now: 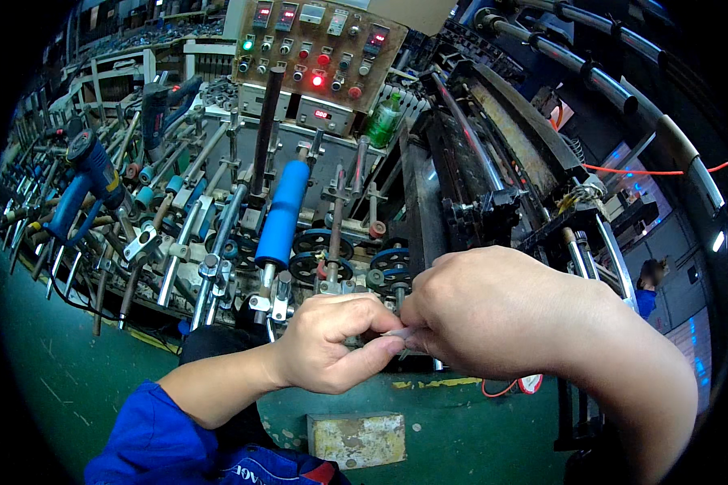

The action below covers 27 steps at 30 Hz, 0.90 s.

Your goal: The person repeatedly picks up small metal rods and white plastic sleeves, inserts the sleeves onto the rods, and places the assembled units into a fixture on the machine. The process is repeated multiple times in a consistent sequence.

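Note:
My left hand [336, 343] is closed, its thumb and forefinger pinching one end of a small, thin pale strip [399, 333]. Against it, the fingers of my right hand [497, 311] close on the same strip from the other side. Most of the strip is hidden by my fingers, so its exact kind cannot be made out. Both hands are held in the air in front of the machine. Beyond my left hand a blue roller [285, 212] lies on a metal shaft, slanting away from me, with black and blue wheels [319, 267] beside it.
A control panel [299, 65] with lit displays and knobs stands at the back, a green bottle [384, 120] below its right side. Heat guns [97, 174] and several metal rods fill the left. Dark machinery [493, 145] rises on the right. A worn block [357, 440] sits on the green floor.

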Each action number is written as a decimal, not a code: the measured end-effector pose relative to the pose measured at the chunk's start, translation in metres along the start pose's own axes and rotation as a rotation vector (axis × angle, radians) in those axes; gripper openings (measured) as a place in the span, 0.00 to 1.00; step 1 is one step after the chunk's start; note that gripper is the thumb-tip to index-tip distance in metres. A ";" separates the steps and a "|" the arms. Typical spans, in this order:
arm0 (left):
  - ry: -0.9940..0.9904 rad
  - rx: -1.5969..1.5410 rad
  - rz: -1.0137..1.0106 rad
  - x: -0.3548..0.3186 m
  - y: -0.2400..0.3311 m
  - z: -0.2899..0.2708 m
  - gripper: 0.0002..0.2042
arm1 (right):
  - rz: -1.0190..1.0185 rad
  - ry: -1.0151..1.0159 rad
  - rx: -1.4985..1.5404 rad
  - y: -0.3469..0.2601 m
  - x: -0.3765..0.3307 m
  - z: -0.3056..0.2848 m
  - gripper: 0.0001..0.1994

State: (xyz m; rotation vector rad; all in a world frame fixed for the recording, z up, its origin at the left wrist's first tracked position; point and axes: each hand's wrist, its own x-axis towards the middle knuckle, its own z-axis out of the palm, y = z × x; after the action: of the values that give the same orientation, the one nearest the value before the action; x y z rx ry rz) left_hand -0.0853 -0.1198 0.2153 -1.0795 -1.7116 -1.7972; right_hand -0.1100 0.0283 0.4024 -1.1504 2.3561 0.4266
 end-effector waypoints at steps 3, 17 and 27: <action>0.015 0.035 0.016 0.000 -0.002 -0.001 0.03 | -0.019 -0.012 0.000 0.002 0.001 0.002 0.15; 0.033 -0.076 -0.146 -0.006 -0.001 -0.015 0.03 | 0.359 0.064 0.022 0.029 -0.029 -0.043 0.11; -0.070 -0.088 -0.051 -0.004 -0.009 -0.001 0.22 | 0.028 -0.072 0.051 -0.011 -0.005 -0.009 0.11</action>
State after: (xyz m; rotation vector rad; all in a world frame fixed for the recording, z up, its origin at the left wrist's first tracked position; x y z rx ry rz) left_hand -0.0899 -0.1200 0.2071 -1.1575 -1.7292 -1.9035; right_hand -0.1012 0.0206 0.4122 -1.0625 2.3092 0.4080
